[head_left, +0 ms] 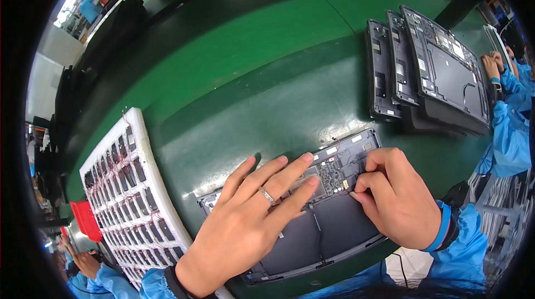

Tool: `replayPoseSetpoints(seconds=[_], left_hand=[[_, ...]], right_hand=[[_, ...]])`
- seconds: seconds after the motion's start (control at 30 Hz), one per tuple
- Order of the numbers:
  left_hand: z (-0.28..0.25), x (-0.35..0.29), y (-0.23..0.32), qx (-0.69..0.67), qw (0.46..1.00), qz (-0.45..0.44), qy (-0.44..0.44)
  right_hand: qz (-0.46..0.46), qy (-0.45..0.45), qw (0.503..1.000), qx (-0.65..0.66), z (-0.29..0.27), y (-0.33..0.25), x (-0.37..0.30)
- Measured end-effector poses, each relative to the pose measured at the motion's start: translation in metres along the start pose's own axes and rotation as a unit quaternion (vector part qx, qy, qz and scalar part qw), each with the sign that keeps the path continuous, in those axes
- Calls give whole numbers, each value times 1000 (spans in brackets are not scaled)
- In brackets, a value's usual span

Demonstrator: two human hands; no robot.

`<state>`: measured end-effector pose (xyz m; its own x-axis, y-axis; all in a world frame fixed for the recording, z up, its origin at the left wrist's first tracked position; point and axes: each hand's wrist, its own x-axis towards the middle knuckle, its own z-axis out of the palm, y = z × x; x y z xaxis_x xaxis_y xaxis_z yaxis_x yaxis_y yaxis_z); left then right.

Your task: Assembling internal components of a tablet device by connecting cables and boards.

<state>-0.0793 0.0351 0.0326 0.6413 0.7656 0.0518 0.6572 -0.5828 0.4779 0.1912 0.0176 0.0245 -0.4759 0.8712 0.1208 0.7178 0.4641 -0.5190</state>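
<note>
An opened tablet housing [365, 243] lies in front of me, its dark inside facing up. A small circuit board [330, 178] sits along its far side, and a broad black battery [345, 222] fills the near part. My left hand [237, 235], with a ring on one finger, rests over the left half, fingers stretched and spread, hiding part of the board. At the right end of the board, my right hand [398, 201] is closed in a pinch, thumb and forefinger together against the housing. Whatever is between those fingertips is too small to name.
A white foam tray [147, 157] holds rows of small black parts with red wires at the left, beside a red bin [84, 221]. Several similar housings [446, 68] are stacked at the far right. Co-workers' hands show at right [491, 68] and lower left [86, 264].
</note>
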Motion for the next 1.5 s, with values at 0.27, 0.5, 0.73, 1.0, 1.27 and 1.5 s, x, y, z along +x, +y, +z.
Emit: replayPoseSetpoints(seconds=[0.27,0.5,0.73,1.0,1.27,1.5], left_hand=[[0,-4,4,29,999,5,-36],[2,-5,1,16,999,5,-27],[4,-6,1,32,999,8,-31],[-5,-8,3,26,997,-13,-67],[8,-16,0,76,997,-7,-17],[-6,-24,1,19,998,-61,14]], right_hand=[[-45,-46,998,-9,-4,8,0],[-89,-7,995,53,7,9,-3],[-116,29,992,30,6,10,-3],[-79,81,994,-5,17,2,-10],[-108,75,990,-49,19,0,-8],[-85,12,995,-44,13,-7,-6]])
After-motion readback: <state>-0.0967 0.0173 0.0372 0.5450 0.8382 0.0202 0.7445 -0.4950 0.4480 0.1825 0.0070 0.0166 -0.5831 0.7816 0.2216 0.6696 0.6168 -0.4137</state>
